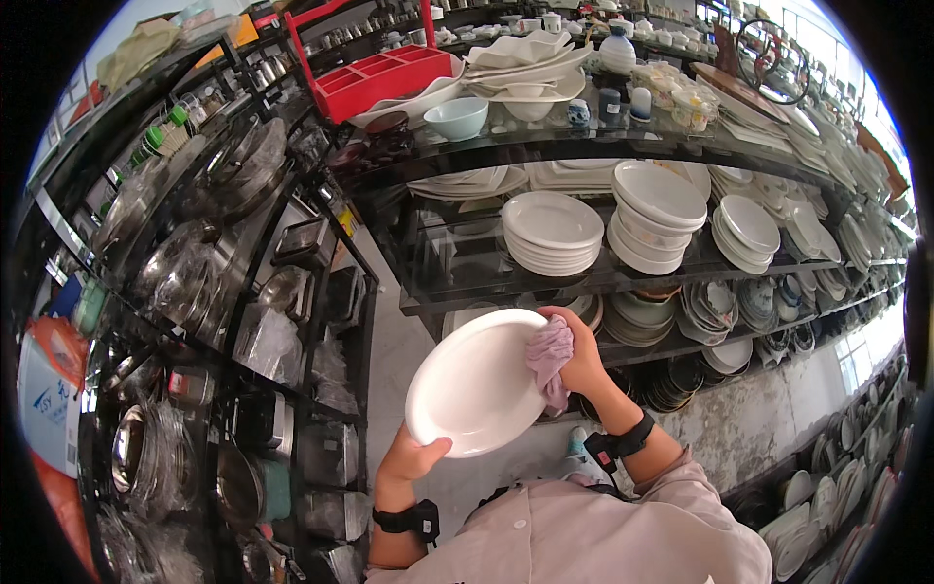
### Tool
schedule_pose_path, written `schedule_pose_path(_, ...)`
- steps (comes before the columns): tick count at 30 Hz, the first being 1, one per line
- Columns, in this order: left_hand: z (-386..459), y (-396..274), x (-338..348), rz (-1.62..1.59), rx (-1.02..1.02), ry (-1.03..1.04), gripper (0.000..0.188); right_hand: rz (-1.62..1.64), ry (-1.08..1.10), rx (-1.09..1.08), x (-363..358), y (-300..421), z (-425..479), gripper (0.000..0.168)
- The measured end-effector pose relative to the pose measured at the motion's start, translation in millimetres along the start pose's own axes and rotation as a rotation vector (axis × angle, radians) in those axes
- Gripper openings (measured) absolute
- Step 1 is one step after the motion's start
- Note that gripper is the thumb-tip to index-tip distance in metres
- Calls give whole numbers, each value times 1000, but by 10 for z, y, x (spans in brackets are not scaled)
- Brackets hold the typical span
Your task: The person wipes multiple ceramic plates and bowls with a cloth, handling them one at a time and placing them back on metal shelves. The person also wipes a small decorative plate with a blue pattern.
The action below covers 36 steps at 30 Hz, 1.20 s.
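A white oval plate (474,387) with a raised rim is held up before me, tilted, above the aisle floor. My left hand (412,456) grips its lower left rim, thumb over the edge and fingers hidden beneath. At the plate's upper right rim, my right hand (580,354) holds a crumpled mauve cloth (551,358) against the edge. Just beyond the plate, a stack of white oval plates (553,230) stands on the black shelf (460,274). To its right rises a taller stack of white oval dishes (657,212).
Left of me, a black metal rack (288,398) carries steel pans and plastic-wrapped wares. On the top shelf sit a red divided carrier (387,77), a pale blue bowl (456,118) and wavy white dishes (525,66). Lower right, more plates (810,511) stand on edge beside the aisle.
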State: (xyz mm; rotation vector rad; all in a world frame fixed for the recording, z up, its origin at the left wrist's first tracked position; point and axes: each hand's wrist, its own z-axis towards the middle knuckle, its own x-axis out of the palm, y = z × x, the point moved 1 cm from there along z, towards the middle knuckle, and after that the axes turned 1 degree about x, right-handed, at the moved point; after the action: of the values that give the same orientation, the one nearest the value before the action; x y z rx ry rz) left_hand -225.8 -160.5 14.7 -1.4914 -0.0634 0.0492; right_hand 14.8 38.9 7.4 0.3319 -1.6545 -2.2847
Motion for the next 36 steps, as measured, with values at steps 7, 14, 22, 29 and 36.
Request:
schedule_pose_path(7, 97, 68, -19, -314, 117, -23, 69, 225, -102, 42, 10, -248, -107, 45)
schedule_pose_path(14, 101, 107, 270, -98, 290, -133, 73, 9, -86, -98, 296, -262, -151, 25)
schedule_pose_path(22, 62, 139, -74, -238, 119, -92, 71, 282, 33, 52, 182, -201, -131, 30)
schedule_pose_path(29, -4, 29, -147, -175, -86, 16, 75, 20, 88, -40, -27, -194, -11, 44)
schedule_pose_path(36, 290, 32, 137, -457, 245, -173, 76, 14, -62, -14, -61, -428, 10, 23)
